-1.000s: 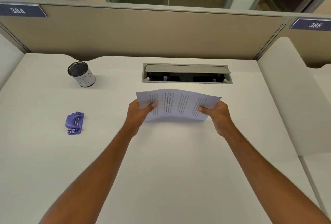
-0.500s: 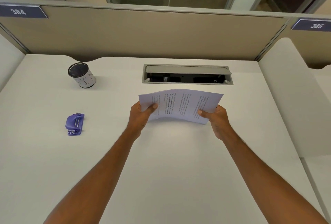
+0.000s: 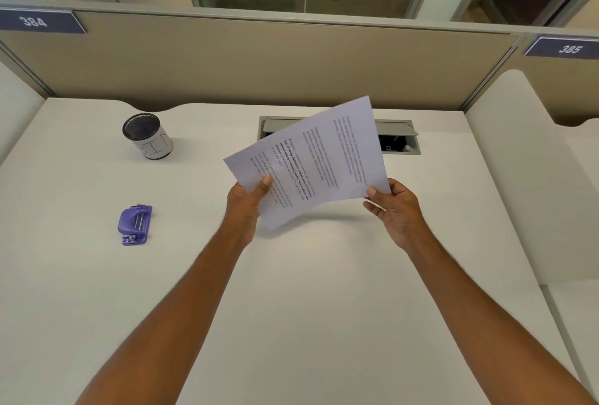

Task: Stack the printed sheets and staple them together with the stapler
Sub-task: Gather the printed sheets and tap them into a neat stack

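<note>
Sheets (image 3: 311, 161) of printed text have swung from level to tilted above the desk (image 3: 291, 307); we judge stacking nearly done, the purple stapler (image 3: 134, 225) untouched at left. Our left hand (image 3: 246, 207) and right hand (image 3: 393, 210) pinch the near corners, thumbs on top, fingers curled beneath.

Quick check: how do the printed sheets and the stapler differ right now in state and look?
The printed sheets are held off the desk, tilted, pinched by the left hand and right hand; the stapler lies flat on the desk, untouched. The sheets are white and thin with text; the stapler is purple and chunky. Both are over the same desk.
</note>
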Tool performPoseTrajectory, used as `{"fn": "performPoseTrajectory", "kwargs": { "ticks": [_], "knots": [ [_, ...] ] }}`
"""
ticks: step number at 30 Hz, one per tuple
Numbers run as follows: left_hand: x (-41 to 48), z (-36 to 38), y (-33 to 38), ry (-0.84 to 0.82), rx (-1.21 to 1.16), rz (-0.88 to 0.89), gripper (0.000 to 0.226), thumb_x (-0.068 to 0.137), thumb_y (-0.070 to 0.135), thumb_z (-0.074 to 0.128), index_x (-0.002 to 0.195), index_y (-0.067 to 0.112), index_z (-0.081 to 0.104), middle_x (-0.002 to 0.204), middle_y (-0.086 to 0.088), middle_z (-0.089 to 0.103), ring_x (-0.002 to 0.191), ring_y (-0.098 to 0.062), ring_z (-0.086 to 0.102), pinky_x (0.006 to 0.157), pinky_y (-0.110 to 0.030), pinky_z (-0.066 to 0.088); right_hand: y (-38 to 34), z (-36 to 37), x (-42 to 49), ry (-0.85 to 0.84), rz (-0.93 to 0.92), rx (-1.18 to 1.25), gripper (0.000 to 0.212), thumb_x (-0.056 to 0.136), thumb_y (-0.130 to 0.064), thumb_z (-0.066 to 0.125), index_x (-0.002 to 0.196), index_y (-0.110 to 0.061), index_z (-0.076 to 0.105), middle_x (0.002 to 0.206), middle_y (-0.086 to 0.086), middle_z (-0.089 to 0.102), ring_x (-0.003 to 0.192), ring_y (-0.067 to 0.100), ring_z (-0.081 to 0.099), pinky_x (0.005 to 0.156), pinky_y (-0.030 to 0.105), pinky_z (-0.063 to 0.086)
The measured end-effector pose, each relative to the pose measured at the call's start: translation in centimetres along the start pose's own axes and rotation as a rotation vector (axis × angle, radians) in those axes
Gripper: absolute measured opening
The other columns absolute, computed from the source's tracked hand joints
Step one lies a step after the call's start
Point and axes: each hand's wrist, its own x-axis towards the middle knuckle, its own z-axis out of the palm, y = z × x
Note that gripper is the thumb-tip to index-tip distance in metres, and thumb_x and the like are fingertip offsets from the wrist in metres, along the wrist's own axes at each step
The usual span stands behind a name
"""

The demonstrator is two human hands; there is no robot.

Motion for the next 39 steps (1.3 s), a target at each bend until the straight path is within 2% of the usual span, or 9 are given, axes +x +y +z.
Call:
{"fn": "performPoseTrajectory", "kwargs": {
  "ticks": [7, 11, 13, 15, 18, 23, 29, 35, 39],
  "knots": [
    [-1.1, 2.0, -1.2, 0.015, -0.200, -0.069, 0.046, 0.105, 0.011, 0.067, 0.150, 0.013, 0.059, 0.142, -0.009, 0.073, 0.129, -0.030, 0.071, 0.099, -0.050, 0.063, 0.4, 4.3, -0.8, -0.051, -0.004, 0.209, 0.041, 0.098, 0.001, 0.073, 0.136, -0.016, 0.071, 0.133, 0.008, 0.077, 0.116, 0.026, 0.075, 0.097, 0.042, 0.062],
    [-1.8, 3.3, -2.4, 0.053, -0.279, -0.122, 0.049, 0.105, 0.010, 0.066, 0.153, 0.010, 0.055, 0.144, -0.015, 0.070, 0.136, -0.039, 0.066, 0.110, -0.061, 0.055, 1.1, 6.2, -1.3, -0.047, 0.011, 0.267, 0.043, 0.097, 0.003, 0.074, 0.135, -0.017, 0.071, 0.137, 0.009, 0.076, 0.124, 0.029, 0.073, 0.093, 0.044, 0.064],
    [-2.3, 3.9, -3.0, 0.056, -0.315, -0.138, 0.050, 0.106, 0.009, 0.065, 0.154, 0.010, 0.054, 0.146, -0.016, 0.069, 0.137, -0.040, 0.064, 0.113, -0.064, 0.051, 1.3, 6.8, -1.5, -0.053, 0.000, 0.281, 0.049, 0.096, 0.005, 0.074, 0.139, -0.017, 0.069, 0.139, 0.009, 0.076, 0.126, 0.030, 0.073, 0.097, 0.047, 0.064],
    [-2.7, 4.3, -3.6, 0.049, -0.348, -0.160, 0.047, 0.106, 0.009, 0.065, 0.152, 0.014, 0.056, 0.146, -0.015, 0.069, 0.135, -0.038, 0.066, 0.112, -0.063, 0.052, 1.3, 7.1, -1.6, -0.053, -0.018, 0.270, 0.054, 0.095, 0.007, 0.075, 0.142, -0.018, 0.067, 0.140, 0.009, 0.075, 0.126, 0.030, 0.074, 0.102, 0.049, 0.063],
    [-2.8, 3.5, -3.9, 0.082, -0.339, -0.209, 0.041, 0.103, 0.012, 0.071, 0.143, 0.017, 0.064, 0.139, -0.011, 0.074, 0.129, -0.033, 0.071, 0.104, -0.058, 0.059, 0.8, 6.8, -1.6, -0.042, -0.029, 0.209, 0.053, 0.093, 0.006, 0.077, 0.140, -0.017, 0.068, 0.137, 0.007, 0.077, 0.122, 0.028, 0.076, 0.095, 0.045, 0.066],
    [-0.9, 0.0, -2.0, 0.108, -0.156, -0.238, 0.028, 0.099, 0.014, 0.077, 0.126, 0.016, 0.069, 0.116, -0.006, 0.080, 0.110, -0.026, 0.073, 0.082, -0.044, 0.067, -0.2, 5.0, -1.0, -0.051, -0.011, 0.090, 0.049, 0.090, 0.003, 0.082, 0.133, -0.018, 0.072, 0.131, 0.005, 0.080, 0.114, 0.025, 0.080, 0.083, 0.037, 0.066],
    [0.2, -1.0, -0.7, -0.136, 0.355, -0.245, 0.023, 0.100, 0.022, 0.077, 0.122, 0.015, 0.075, 0.116, 0.000, 0.084, 0.107, -0.023, 0.076, 0.079, -0.030, 0.065, -0.9, 3.2, -0.5, -0.084, 0.042, -0.047, 0.047, 0.088, -0.001, 0.085, 0.131, -0.018, 0.073, 0.127, 0.003, 0.082, 0.110, 0.022, 0.081, 0.079, 0.036, 0.067],
    [0.0, 0.1, -0.7, -0.238, 0.582, -0.280, 0.031, 0.100, 0.035, 0.077, 0.126, 0.018, 0.076, 0.117, 0.004, 0.082, 0.106, -0.019, 0.076, 0.085, -0.033, 0.061, -1.6, 1.9, 0.0, -0.091, 0.077, -0.154, 0.047, 0.088, 0.000, 0.084, 0.132, -0.016, 0.073, 0.124, 0.002, 0.083, 0.109, 0.023, 0.081, 0.079, 0.036, 0.068],
    [-0.3, 0.6, -0.9, -0.290, 0.538, -0.307, 0.030, 0.099, 0.035, 0.078, 0.124, 0.019, 0.079, 0.116, 0.004, 0.084, 0.104, -0.019, 0.081, 0.082, -0.030, 0.062, -1.7, 1.2, 0.1, -0.138, 0.139, -0.231, 0.050, 0.087, 0.000, 0.085, 0.134, -0.012, 0.073, 0.124, 0.005, 0.082, 0.113, 0.028, 0.080, 0.081, 0.038, 0.068]
  ]
}}
